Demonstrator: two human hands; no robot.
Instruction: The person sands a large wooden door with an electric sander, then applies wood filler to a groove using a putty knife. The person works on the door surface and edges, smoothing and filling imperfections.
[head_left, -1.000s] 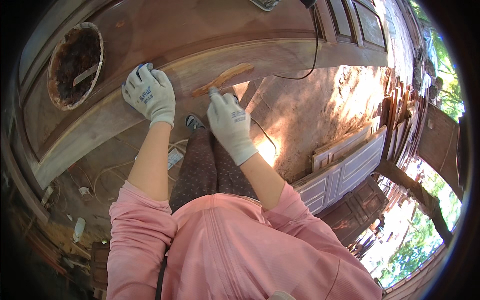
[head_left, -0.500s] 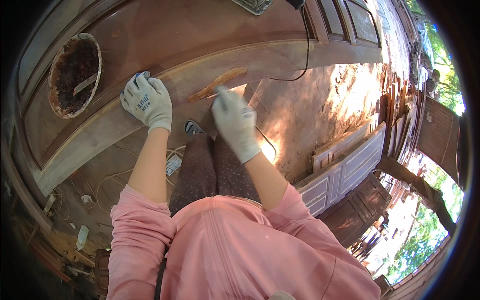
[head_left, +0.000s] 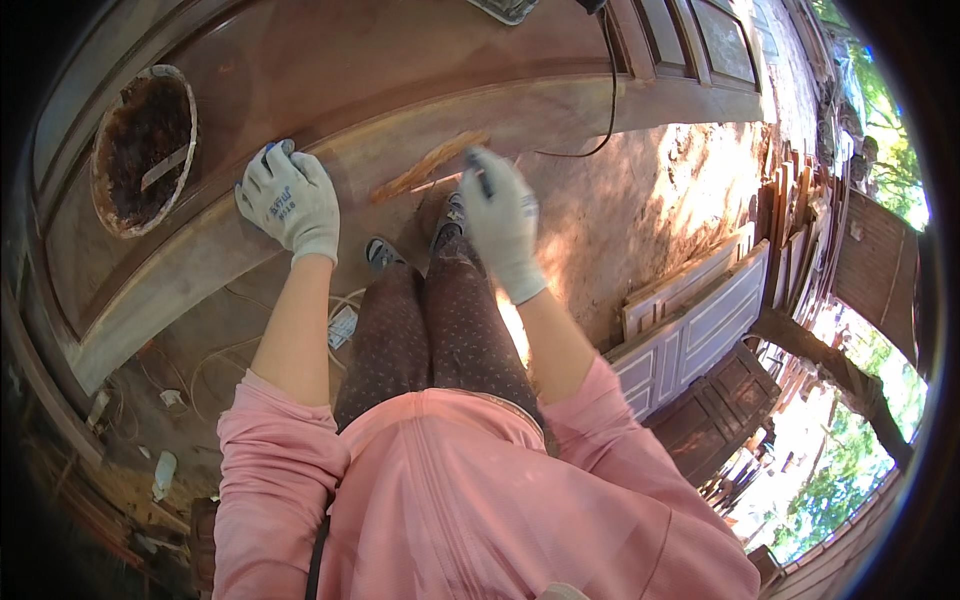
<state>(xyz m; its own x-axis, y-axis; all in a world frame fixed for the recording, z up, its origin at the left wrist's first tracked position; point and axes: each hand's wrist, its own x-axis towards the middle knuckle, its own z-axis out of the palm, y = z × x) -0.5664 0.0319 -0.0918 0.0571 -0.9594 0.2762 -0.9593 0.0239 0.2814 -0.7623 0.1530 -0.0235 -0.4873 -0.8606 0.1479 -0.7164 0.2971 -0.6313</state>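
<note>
A large brown wooden door (head_left: 400, 60) lies in front of me, its pale, rubbed near edge (head_left: 230, 225) curving across the view. My left hand (head_left: 290, 203), in a white glove with blue fingertips, rests on that edge with its fingers apart. An orange-brown rough patch (head_left: 425, 168) marks the edge farther right. Just right of the patch is my gloved right hand (head_left: 503, 225), its fingers curled and smeared by motion. What they hold, if anything, cannot be made out. An oval tub (head_left: 112, 215) of dark brown paste lies on the door at left, with a flat metal blade (head_left: 165, 168) in it.
A black cable (head_left: 612, 110) hangs over the door's near edge. Pale cords (head_left: 205, 365) trail on the floor by my feet. White panelled doors (head_left: 690, 325) and a brown door (head_left: 715, 415) lean at right, near stacked boards (head_left: 790, 205).
My right hand has moved right, away from the rough patch, and slightly toward the door's far side. My left hand stays on the edge. The view has shifted slightly.
</note>
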